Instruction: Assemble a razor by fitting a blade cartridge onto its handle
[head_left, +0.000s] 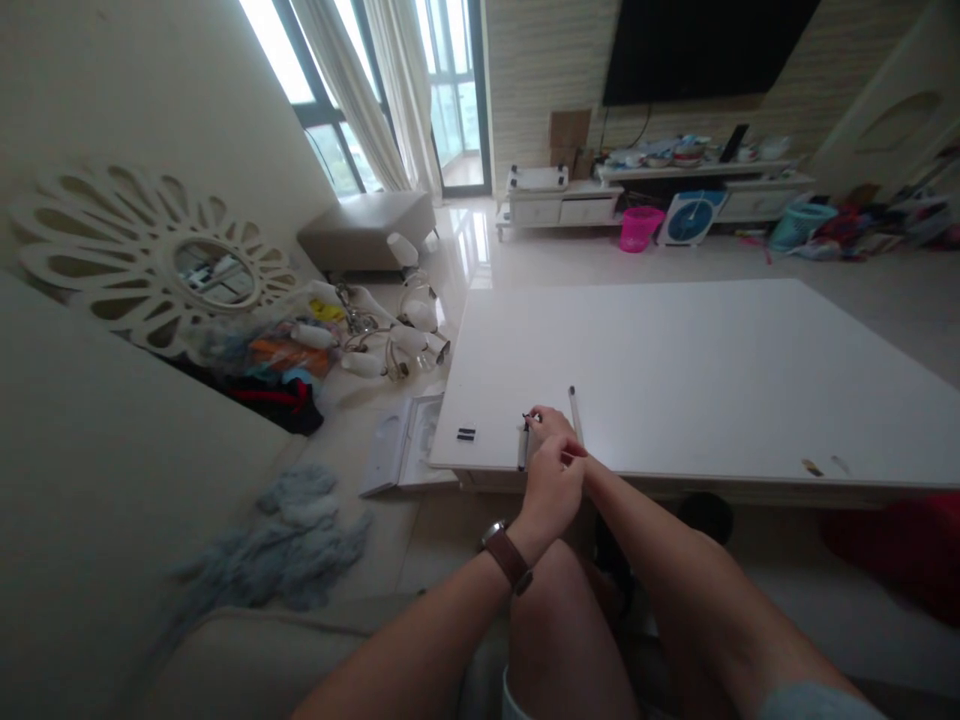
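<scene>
My right hand [553, 424] is closed at the near edge of the white table [675, 370], its fingertips at the dark end of a slim white marker-like stick. Another such stick with dark ends [522, 448] lies just left of these fingers. My left hand [553, 485], with a brown-strapped watch [506, 553] on the wrist, crosses in front; its curled fingers touch my right wrist and hide part of that hand. Right of my hands lies a white pen-like stick with a dark tip [574, 408]. Two short black pieces [466, 435] lie on the left.
An open white box [405, 440] and a chandelier [390, 345] are on the floor left of the table. Small yellow and dark items [812, 467] lie near its right front edge. Beyond stand a pink bin [640, 229] and a low TV cabinet [589, 210].
</scene>
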